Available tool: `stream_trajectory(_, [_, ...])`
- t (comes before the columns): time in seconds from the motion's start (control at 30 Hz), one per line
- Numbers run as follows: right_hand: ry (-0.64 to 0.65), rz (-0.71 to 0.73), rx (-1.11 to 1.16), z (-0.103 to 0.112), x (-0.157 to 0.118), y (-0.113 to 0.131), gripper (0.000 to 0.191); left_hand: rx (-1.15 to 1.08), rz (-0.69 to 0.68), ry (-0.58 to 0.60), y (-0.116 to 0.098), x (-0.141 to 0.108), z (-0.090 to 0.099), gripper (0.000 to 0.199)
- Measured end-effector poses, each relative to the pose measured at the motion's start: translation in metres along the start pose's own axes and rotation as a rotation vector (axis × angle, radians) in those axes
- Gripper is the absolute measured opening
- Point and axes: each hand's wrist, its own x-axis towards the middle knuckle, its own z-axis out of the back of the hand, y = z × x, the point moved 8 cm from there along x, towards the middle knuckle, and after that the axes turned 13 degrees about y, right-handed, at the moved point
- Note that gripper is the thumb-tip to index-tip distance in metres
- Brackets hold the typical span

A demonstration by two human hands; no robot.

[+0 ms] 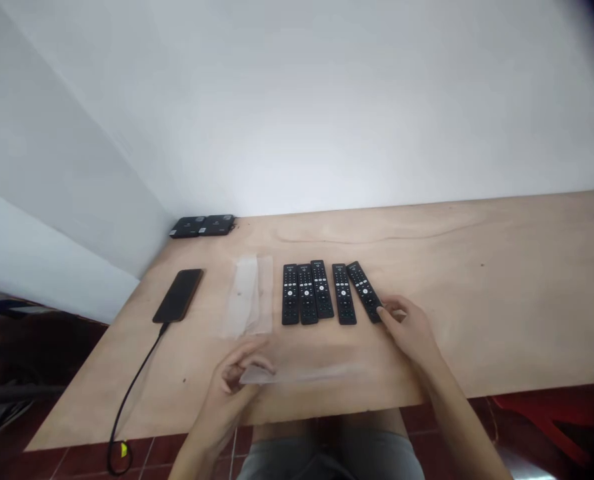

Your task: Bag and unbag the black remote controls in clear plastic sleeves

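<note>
Several black remote controls lie in a row on the wooden table, buttons facing up. My right hand grips the lower end of the rightmost remote control, thumb on top; this remote slants, its far end leaning left. To its left is an upright remote, then a closer cluster with a remote set slightly higher. My left hand pinches one end of a clear plastic sleeve, which stretches rightward near the table's front edge. Further clear plastic sleeves lie flat beyond that hand.
A phone with a black cable lies at left, the cable hanging over the table edge. Two flat black boxes sit in the back left corner. A white wall rises behind. Something red stands below at right.
</note>
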Motion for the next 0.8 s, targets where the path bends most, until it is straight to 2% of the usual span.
stream_trajectory(0.13, [0.015,0.006,-0.151,-0.004,0.003,0.002,0.032,-0.137,-0.069,-0.118,-0.016,0.003,0.017,0.064])
stream_trajectory(0.2, [-0.007,-0.001,-0.193,-0.004,0.004,-0.001,0.032,-0.182,-0.099,-0.167,-0.033,0.013,0.022,0.062])
stream_trajectory(0.27, [-0.037,-0.010,-0.217,-0.002,0.004,-0.004,0.034,-0.159,-0.118,-0.227,-0.059,0.030,0.027,0.064])
stream_trajectory(0.33, [-0.057,-0.013,-0.229,-0.001,0.003,-0.007,0.036,-0.069,-0.158,-0.222,-0.095,0.055,0.031,0.071])
stream_trajectory(0.43, [-0.065,-0.005,-0.242,-0.002,0.001,-0.008,0.038,0.191,-0.214,-0.140,-0.148,0.104,0.034,0.074])
stream_trajectory(0.5, [-0.067,-0.002,-0.249,-0.005,-0.001,-0.007,0.037,0.400,-0.231,-0.079,-0.168,0.140,0.037,0.078])
stream_trajectory(0.57, [-0.072,-0.001,-0.250,-0.006,-0.003,-0.006,0.035,0.610,-0.185,0.026,-0.167,0.177,0.039,0.083])
stream_trajectory(0.63, [-0.080,-0.001,-0.244,-0.007,-0.004,-0.005,0.034,0.752,-0.140,0.094,-0.153,0.209,0.045,0.087])
stream_trajectory(0.7, [-0.094,-0.001,-0.233,-0.007,-0.004,-0.005,0.034,0.819,-0.120,0.093,-0.136,0.231,0.055,0.087])
stream_trajectory(0.8, [-0.120,-0.003,-0.213,-0.006,-0.005,-0.007,0.036,0.936,-0.134,0.027,-0.115,0.244,0.071,0.080])
